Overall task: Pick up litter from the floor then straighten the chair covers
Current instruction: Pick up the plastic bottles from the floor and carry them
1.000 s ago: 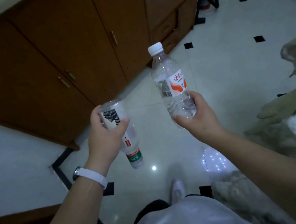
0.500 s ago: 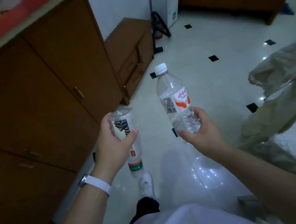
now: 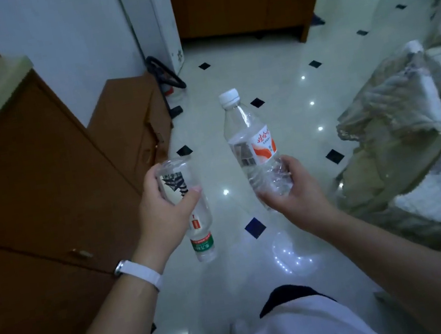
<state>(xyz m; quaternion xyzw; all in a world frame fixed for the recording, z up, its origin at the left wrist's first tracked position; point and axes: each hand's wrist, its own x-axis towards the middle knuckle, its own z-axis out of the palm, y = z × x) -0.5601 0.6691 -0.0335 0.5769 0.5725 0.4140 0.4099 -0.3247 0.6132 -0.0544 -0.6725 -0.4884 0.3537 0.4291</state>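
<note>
Capped bottle [image 3: 249,139] stays gripped in your right hand [image 3: 295,192], inverted bottle [image 3: 200,225] in your left hand [image 3: 163,213]; you are further along the cabinet [image 3: 28,182]; no bin shows; the cover [image 3: 395,110] waits.

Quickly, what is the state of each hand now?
Left hand: holding the clear plastic bottle with the green band.
Right hand: holding the clear plastic bottle with the white cap and orange label.

A: Hands?
B: Both forearms bare, extended forward. Left hand [image 3: 163,213] wrapped round green-label bottle [image 3: 200,227], white band [image 3: 140,272] on wrist.
A: Right?
B: Right hand [image 3: 296,198] grips red-label bottle [image 3: 250,144] at its lower end, fingers curled.
</note>
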